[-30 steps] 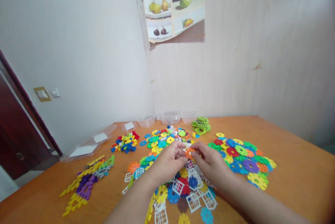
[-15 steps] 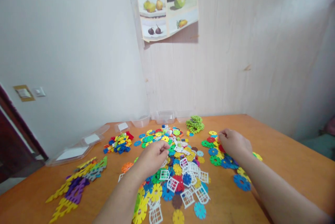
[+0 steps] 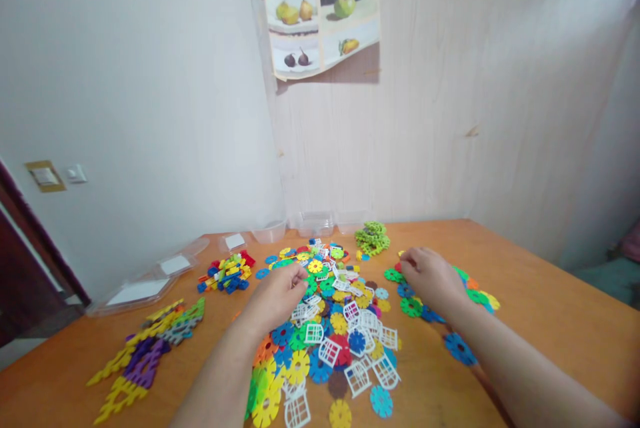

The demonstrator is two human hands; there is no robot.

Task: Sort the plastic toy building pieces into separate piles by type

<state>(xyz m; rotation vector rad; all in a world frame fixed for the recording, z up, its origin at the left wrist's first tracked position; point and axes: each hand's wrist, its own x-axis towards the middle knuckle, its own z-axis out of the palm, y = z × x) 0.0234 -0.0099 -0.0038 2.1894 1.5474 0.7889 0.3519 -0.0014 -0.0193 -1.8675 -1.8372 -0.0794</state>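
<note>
Right hand (image 3: pixel 430 278) is hanging fingers-down over discs (image 3: pixel 411 307) at the table's (image 3: pixel 545 308) right, left hand (image 3: pixel 280 295) is hovering half-curled over the mixed heap (image 3: pixel 339 323), neither's contents showing clearly, discs promising light, stiff handling, best pinched by notched rims.

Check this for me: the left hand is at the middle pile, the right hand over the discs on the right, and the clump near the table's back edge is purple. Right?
The clump is lime green, not purple, as the head view shows. The left hand is at the middle pile, the right hand over the discs.
</note>
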